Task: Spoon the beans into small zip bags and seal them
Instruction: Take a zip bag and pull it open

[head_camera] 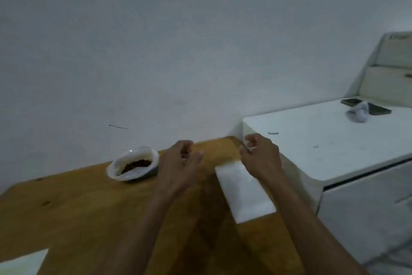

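Head view: white plastic-lined bowl of brown beans (133,166) on the wooden desk (73,203); left hand (178,163) and right hand (260,156) loosely curled, empty; white flat zip bags (245,192) under the right forearm. No spoon visible; bag pickup likely next. White cabinet (323,141) right, bare wall.

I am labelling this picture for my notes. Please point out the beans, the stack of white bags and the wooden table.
beans (136,164), head view, on the brown heap inside the bag.
stack of white bags (244,192), head view, on its flat top.
wooden table (78,203), head view, on bare wood.
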`<state>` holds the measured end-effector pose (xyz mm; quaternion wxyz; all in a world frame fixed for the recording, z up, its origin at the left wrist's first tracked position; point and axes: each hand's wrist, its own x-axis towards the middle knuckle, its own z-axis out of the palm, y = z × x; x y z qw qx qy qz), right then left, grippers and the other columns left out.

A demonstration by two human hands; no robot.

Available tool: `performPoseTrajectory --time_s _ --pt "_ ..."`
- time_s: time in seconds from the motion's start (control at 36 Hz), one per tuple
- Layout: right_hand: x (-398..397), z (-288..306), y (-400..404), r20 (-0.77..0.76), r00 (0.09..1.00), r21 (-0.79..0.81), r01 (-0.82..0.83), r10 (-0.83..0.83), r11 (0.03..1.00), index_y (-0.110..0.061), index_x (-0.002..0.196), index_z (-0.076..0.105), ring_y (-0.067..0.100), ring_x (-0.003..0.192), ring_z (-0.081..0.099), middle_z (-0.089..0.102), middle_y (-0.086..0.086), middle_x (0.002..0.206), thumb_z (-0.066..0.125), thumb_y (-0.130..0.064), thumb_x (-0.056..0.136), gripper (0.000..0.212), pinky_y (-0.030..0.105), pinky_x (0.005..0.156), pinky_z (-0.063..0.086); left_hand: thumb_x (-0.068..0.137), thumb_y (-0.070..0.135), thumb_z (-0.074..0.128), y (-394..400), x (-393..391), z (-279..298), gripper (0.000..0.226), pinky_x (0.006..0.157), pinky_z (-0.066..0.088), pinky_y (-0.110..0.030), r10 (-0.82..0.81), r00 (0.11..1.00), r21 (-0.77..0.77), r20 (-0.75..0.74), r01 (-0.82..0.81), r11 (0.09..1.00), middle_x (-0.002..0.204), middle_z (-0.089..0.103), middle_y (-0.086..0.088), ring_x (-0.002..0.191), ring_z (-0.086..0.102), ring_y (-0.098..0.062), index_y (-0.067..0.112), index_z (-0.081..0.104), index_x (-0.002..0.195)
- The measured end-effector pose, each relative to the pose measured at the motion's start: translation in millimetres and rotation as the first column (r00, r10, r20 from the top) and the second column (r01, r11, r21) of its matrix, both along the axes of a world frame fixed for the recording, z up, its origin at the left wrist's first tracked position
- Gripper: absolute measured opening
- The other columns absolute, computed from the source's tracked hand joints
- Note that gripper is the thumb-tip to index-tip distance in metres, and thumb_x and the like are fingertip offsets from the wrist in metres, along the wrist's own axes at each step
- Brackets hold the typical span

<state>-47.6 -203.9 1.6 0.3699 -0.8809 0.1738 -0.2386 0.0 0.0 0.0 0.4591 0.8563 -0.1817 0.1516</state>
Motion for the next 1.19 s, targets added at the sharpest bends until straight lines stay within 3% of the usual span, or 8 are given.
performPoseTrajectory --time_s 0.08,0.19,0.44,0.58,0.83,0.94,1.08,1.19 --pt "-1 -27 -12 -0.163 0.985 -0.062 0.053 -0.062 0.997 -0.013 0.128 0.056 0.026 0.111 0.061 0.065 0.007 0.122 0.060 -0.030 0.093 0.039 0.038 0.095 0.051 0.088 0.040 0.070 -26 7 -27 0.027 0.077 0.054 -0.029 0.005 0.996 0.054 -0.093 0.000 0.999 0.095 0.066 0.004 0.089 0.063 -0.013 0.020 0.064 0.105" --pt "-3 -62 -17 -0.317 0.942 -0.093 0.088 -0.113 0.992 -0.017 0.136 0.051 0.027 0.119 0.058 0.061 0.006 0.131 0.056 -0.046 0.095 0.051 0.039 0.096 0.048 0.094 0.037 0.063 -54 8 -64 0.016 0.062 0.041 -0.015 -0.054 0.980 0.123 -0.190 0.078 0.989 0.083 0.060 0.010 0.075 0.055 -0.004 0.027 0.055 0.084" --pt "8 -89 -9 -0.290 0.949 -0.021 0.124 -0.124 0.992 -0.020 0.135 0.053 0.025 0.131 0.049 0.058 0.003 0.136 0.059 -0.042 0.095 0.047 0.042 0.111 0.041 0.092 0.037 0.064 -76 19 -95 0.015 0.065 0.054 -0.027 0.052 0.985 0.122 -0.164 -0.032 0.992 0.079 0.063 0.011 0.074 0.061 -0.006 0.027 0.059 0.083" --pt "10 -92 -1 -0.289 0.950 0.007 0.127 -0.120 0.992 -0.020 0.133 0.055 0.022 0.128 0.047 0.058 0.002 0.134 0.062 -0.039 0.094 0.044 0.038 0.103 0.045 0.090 0.030 0.070 -71 21 -96 0.025 0.068 0.041 -0.012 0.098 0.981 0.063 -0.169 -0.088 0.994 0.103 0.064 0.006 0.090 0.058 -0.007 0.019 0.065 0.112" --pt "4 -84 9 -0.243 0.956 0.027 0.174 -0.163 0.984 -0.023 0.130 0.054 0.017 0.128 0.042 0.050 0.001 0.138 0.060 -0.043 0.095 0.041 0.025 0.089 0.032 0.087 0.033 0.073 -68 15 -86 0.025 0.087 0.041 -0.026 0.183 0.967 -0.033 -0.180 -0.192 0.981 0.106 0.052 0.006 0.101 0.050 -0.010 0.023 0.065 0.108" --pt "4 -78 10 -0.177 0.967 0.114 0.204 -0.182 0.972 -0.022 0.116 0.060 0.018 0.115 0.054 0.060 -0.003 0.120 0.062 -0.047 0.093 0.035 0.027 0.086 0.040 0.088 0.026 0.071 -66 12 -73 0.008 0.071 0.047 -0.018 0.109 0.953 -0.218 -0.282 -0.175 0.960 0.088 0.064 0.012 0.085 0.062 -0.004 0.026 0.064 0.085" --pt "-1 -59 12 -0.099 0.982 0.262 0.181 -0.161 0.948 -0.023 0.087 0.060 0.003 0.072 0.056 0.063 -0.007 0.081 0.069 -0.040 0.091 0.020 0.016 0.055 0.035 0.092 0.026 0.068 -61 11 -61 0.005 0.066 0.047 -0.020 -0.026 0.873 -0.394 -0.486 -0.193 0.899 0.091 0.070 0.006 0.086 0.065 -0.009 0.021 0.069 0.093" --pt "-3 -44 14 -0.059 0.994 0.397 0.111 -0.096 0.911 -0.017 0.090 0.063 0.011 0.071 0.059 0.068 0.004 0.086 0.070 -0.035 0.091 0.018 0.020 0.057 0.045 0.093 0.022 0.067 -56 13 -56 0.006 0.066 0.051 -0.025 -0.083 0.834 -0.464 -0.545 -0.218 0.859 0.093 0.072 0.000 0.087 0.067 -0.015 0.018 0.070 0.094"
